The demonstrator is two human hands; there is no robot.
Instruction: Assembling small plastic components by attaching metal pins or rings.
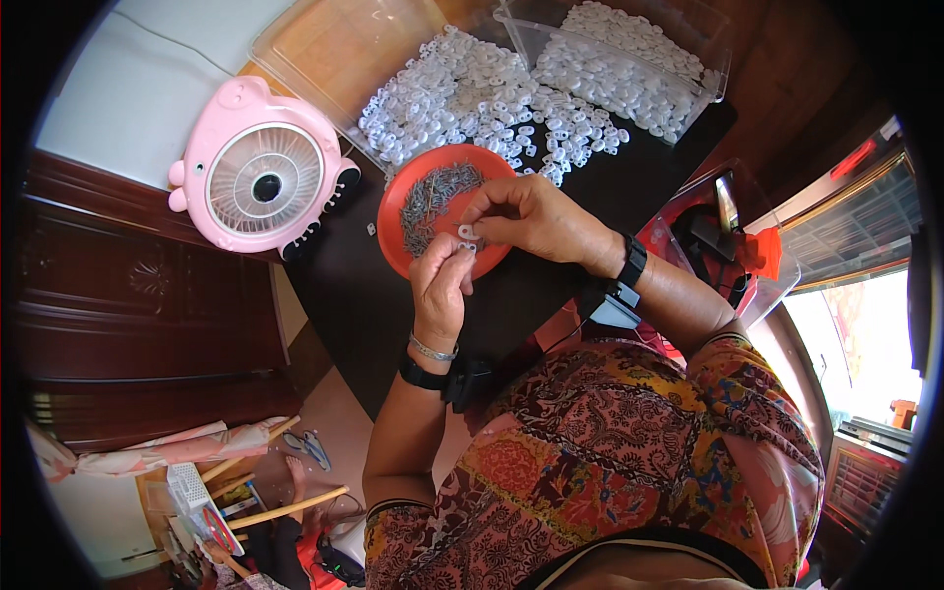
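Observation:
Over the orange-red bowl (pixel 393 231), my left hand (pixel 440 290) pinches a small white plastic piece with holes (pixel 466 233) between thumb and fingers. My right hand (pixel 551 221) comes in from the right, its thumb and forefinger closed in a pinch right at that piece. Whatever sits between the right fingertips is too small to make out. Many thin grey metal nails or screws (pixel 423 202) lie in the bowl beneath. Beyond the bowl spreads a large heap of similar white pieces (pixel 442 84).
At the back right, a clear plastic box (pixel 723 79) holds more white pieces. A pink animal-shaped fan (pixel 197 211) stands at the left of the dark table (pixel 354 315). A clear bin (pixel 787 270) with assorted things stands right. Another person's hand (pixel 218 554) shows at lower left.

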